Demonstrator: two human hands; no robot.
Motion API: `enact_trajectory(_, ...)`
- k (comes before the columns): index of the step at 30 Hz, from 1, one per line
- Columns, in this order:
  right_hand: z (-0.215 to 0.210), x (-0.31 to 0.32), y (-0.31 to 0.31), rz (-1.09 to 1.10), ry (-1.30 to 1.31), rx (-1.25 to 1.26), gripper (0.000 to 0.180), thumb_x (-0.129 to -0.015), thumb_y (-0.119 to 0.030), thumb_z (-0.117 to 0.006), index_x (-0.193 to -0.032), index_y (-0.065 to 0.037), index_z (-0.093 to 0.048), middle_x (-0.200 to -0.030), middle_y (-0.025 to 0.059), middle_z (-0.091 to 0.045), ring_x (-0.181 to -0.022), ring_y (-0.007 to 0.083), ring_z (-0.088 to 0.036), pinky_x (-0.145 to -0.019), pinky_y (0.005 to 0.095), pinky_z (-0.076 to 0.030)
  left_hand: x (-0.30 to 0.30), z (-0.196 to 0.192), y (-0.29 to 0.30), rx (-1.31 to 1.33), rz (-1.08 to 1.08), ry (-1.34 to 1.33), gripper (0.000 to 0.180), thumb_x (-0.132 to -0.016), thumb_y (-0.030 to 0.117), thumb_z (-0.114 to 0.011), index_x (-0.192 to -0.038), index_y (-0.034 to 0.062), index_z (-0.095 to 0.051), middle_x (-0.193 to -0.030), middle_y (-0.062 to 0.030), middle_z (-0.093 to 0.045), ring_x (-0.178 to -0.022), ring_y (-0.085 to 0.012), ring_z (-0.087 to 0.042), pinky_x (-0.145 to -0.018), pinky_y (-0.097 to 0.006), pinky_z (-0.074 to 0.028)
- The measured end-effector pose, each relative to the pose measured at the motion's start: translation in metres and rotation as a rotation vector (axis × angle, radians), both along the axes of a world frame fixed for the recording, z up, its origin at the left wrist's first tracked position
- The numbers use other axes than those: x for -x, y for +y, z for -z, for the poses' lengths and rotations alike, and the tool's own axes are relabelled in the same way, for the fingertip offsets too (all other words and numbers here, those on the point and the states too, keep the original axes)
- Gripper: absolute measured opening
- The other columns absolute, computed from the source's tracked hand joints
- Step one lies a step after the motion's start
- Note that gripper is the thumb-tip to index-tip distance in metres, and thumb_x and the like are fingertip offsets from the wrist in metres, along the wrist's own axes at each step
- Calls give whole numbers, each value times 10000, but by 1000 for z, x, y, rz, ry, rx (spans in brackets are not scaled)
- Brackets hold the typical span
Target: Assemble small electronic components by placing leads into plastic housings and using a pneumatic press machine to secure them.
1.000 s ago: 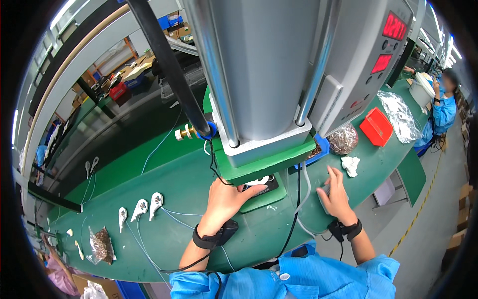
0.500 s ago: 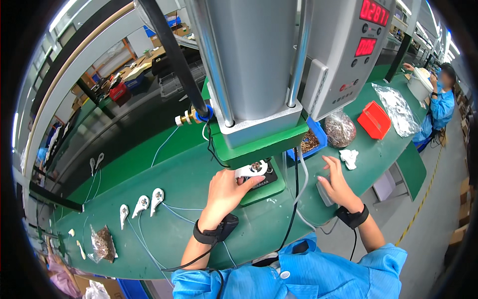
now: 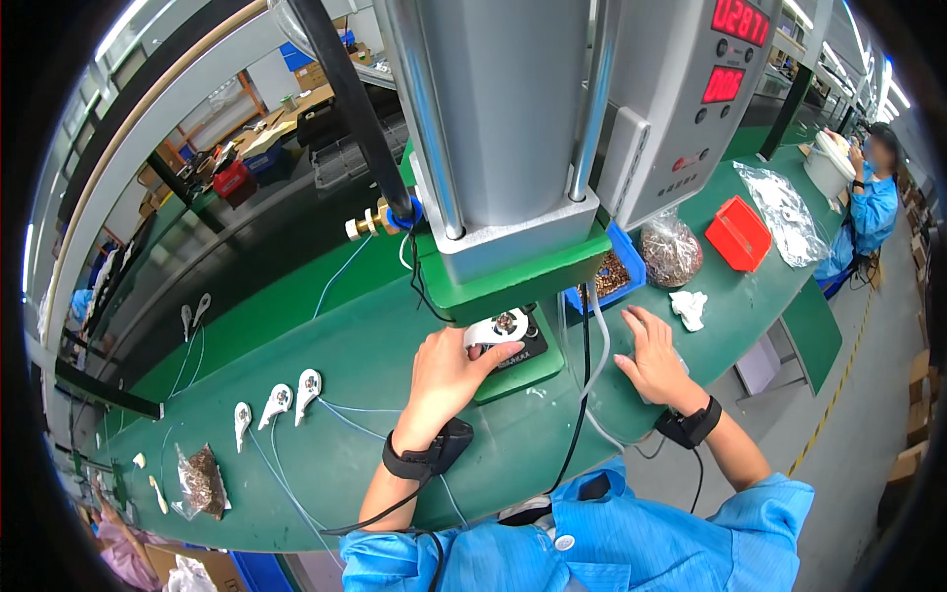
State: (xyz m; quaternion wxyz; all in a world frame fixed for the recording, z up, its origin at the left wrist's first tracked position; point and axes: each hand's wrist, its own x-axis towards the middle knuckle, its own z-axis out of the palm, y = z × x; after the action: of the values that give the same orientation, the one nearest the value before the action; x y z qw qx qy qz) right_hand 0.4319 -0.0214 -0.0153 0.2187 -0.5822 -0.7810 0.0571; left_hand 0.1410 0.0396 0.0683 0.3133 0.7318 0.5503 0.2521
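My left hand (image 3: 446,373) is closed on the handle end of a white plastic housing (image 3: 480,333), thumb lying along its near side. The housing's round end, with a metal piece (image 3: 508,323) in it, sits on a black fixture block (image 3: 533,345) on a green base (image 3: 533,380), under the head of a bench press (image 3: 513,281). My right hand (image 3: 653,363) holds nothing, fingers apart, over a small grey box on the bench. Most of that box is hidden beneath the palm.
Three white housings (image 3: 278,403) with blue-grey wires lie at left, near a bag of small brown parts (image 3: 204,481). Right of the press are a blue bin (image 3: 629,259) of small metal parts, a filled bag (image 3: 673,252) and a red bin (image 3: 740,234). A co-worker (image 3: 873,202) sits far right.
My right hand has shifted slightly left and now covers the grey box, which showed beside it before. The press controller's lower display reads differently. My left hand and the housing stay in place.
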Motion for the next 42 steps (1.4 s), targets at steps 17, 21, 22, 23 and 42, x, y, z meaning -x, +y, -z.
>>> enact_trajectory(17, 4, -23, -20, -4, -240, -1, 624, -855, -413, -439, -1337, -55, -271, -1426, 195, -146, -1319, 331, -153, -1045, 505, -69, -5, 0, -2, -18, 13, -78, 385, -714, 165, -732, -972, -13, -508, -687, -56, -594, -539, -63, -417, -497, -223, -365)
enact_trajectory(21, -1, -23, -16, -20, -218, 18, 633, -860, -409, -428, -1344, -43, -247, -1427, 198, -139, -1319, 332, -149, -1045, 504, -67, -3, 4, -1, -23, -4, -103, 380, -721, 168, -725, -978, -11, -510, -713, -67, -599, -555, -68, -427, -506, -222, -368)
enact_trajectory(22, 0, -26, -15, -21, -216, 44, 638, -868, -402, -416, -1351, -34, -220, -1427, 199, -135, -1319, 338, -142, -1044, 506, -69, -3, 6, 0, -42, 3, -115, 381, -724, 172, -723, -982, -13, -511, -716, -70, -600, -560, -73, -438, -507, -225, -371)
enact_trajectory(23, -1, -25, -16, -25, -223, 58, 643, -871, -406, -409, -1354, -31, -211, -1427, 201, -134, -1320, 341, -138, -1043, 506, -71, -2, 7, 0, -60, 10, -126, 383, -727, 175, -721, -985, -15, -512, -718, -73, -601, -566, -77, -450, -509, -228, -375)
enact_trajectory(42, -60, -37, -62, 207, 156, -77, 755, -885, -527, -257, -1393, -12, -41, -1448, 182, -100, -1324, 345, -121, -1073, 438, -75, 49, -27, 3, 128, -79, -574, 266, -868, 103, -506, -1113, 1, -496, -995, -58, -593, -942, -112, -503, -852, -238, -360)
